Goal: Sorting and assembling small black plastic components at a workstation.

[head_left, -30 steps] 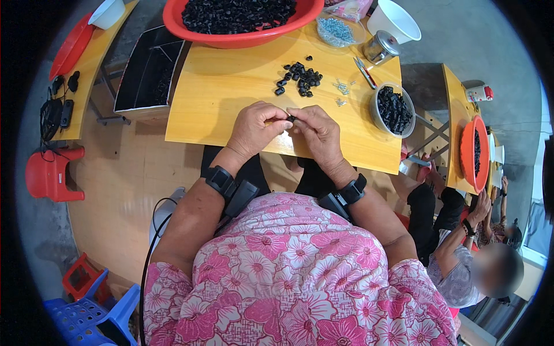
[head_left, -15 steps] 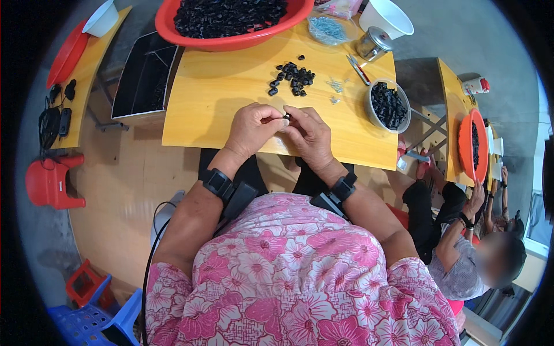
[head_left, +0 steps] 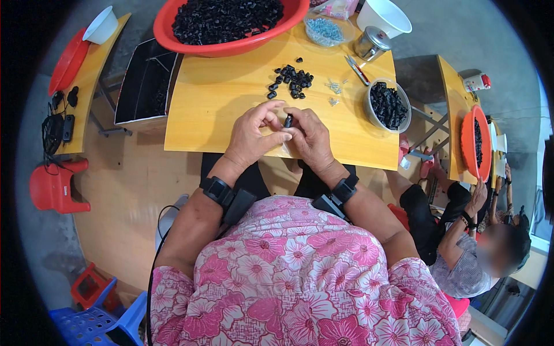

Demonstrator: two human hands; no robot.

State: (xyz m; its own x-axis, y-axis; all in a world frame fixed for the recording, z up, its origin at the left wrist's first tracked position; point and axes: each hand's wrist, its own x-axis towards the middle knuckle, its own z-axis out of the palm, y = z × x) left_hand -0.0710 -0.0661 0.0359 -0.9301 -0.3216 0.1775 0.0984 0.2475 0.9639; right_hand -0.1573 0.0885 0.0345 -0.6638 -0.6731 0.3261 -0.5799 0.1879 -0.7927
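A small black plastic part (head_left: 288,121) is pinched upright between the thumb and forefinger of my right hand (head_left: 311,134), just above the near edge of the yellow table (head_left: 213,109). My left hand (head_left: 254,131) is beside it, thumb and fingers apart, its thumb tip close to the part; nothing shows in its grasp. Beyond my hands lies a loose pile of small black plastic pieces (head_left: 297,81). Several small silvery screws (head_left: 334,87) lie to the right of that pile. A clear tub (head_left: 388,106) of longer black parts stands at the table's right edge.
At the back stands a large red basin (head_left: 231,49) heaped with black pieces. A clear bowl (head_left: 329,32) of screws, a white bowl (head_left: 385,17), a metal canister (head_left: 372,43) and red-handled snips (head_left: 358,70) are at the back right. Another person (head_left: 470,254) sits to the right.
My left hand has opened and drawn slightly away from the part. The black part, now more visible, remains in my right fingers. The view has shifted slightly.
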